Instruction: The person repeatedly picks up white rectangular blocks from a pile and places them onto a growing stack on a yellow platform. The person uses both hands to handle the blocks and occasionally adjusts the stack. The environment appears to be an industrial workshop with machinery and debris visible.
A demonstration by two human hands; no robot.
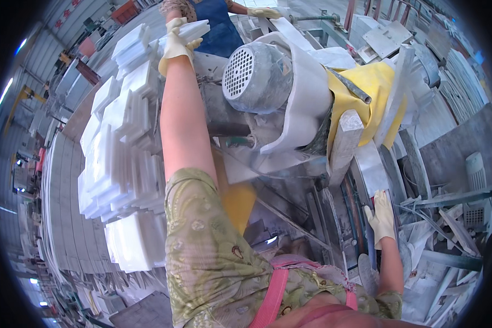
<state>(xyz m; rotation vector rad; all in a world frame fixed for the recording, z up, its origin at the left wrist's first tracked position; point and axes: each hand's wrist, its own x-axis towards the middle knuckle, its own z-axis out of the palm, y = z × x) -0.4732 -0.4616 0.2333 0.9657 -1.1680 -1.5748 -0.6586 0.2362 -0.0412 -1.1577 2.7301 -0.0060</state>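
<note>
My left hand, in a pale yellow glove, reaches far forward on a straight arm. Its thumb and fingers close around white stone tiles at the top of a stepped stack. My right hand, gloved too, lies at the lower right with fingers extended and thumb apart. Its fingertips are at the near end of a long pale slab, apparently touching it. Between my arms stands a dusty machine with a motor behind a vented cover and a whitish curved guard.
White tile stacks rise along my left arm. Across the machine stands a co-worker in a blue apron, one gloved hand by the machine. A yellow sheet, a wooden block and a metal pipe sit at the guard's right.
</note>
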